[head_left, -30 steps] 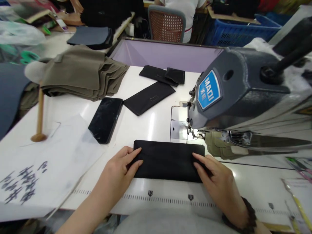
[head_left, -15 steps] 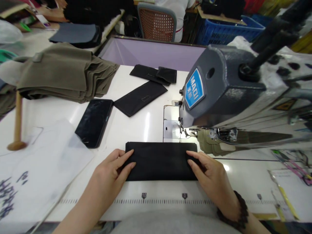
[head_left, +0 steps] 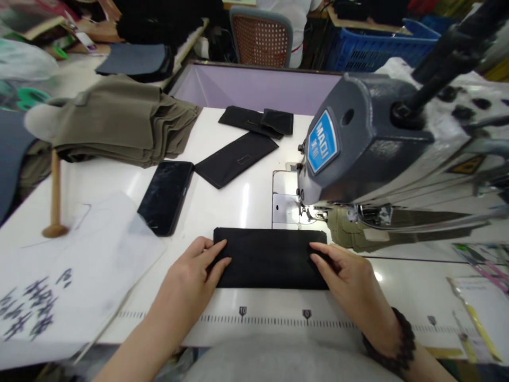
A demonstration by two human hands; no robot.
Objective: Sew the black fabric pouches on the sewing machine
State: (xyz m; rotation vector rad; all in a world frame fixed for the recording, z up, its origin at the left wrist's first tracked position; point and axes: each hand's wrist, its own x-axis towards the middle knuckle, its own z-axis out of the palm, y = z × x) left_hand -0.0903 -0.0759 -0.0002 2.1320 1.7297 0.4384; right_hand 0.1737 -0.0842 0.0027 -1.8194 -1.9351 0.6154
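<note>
Black fabric panel (head_left: pixel 270 260) lies flat on the table (head_left: pixel 230 212), just in front of the sewing machine (head_left: pixel 366 132). Left hand (head_left: pixel 194 276) at its end farther from the machine, right hand (head_left: pixel 350 273) at the nearer end; thumbs and forefingers parted, tips on the panel. Grip underneath: cannot tell.

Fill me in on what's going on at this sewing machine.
A person's left hand and right hand touch opposite ends of a flat rectangular black fabric piece on the glossy white tabletop. It lies short of the needle area of the dark grey metal sewing machine. Other flat black fabric pieces lie farther back.
</note>
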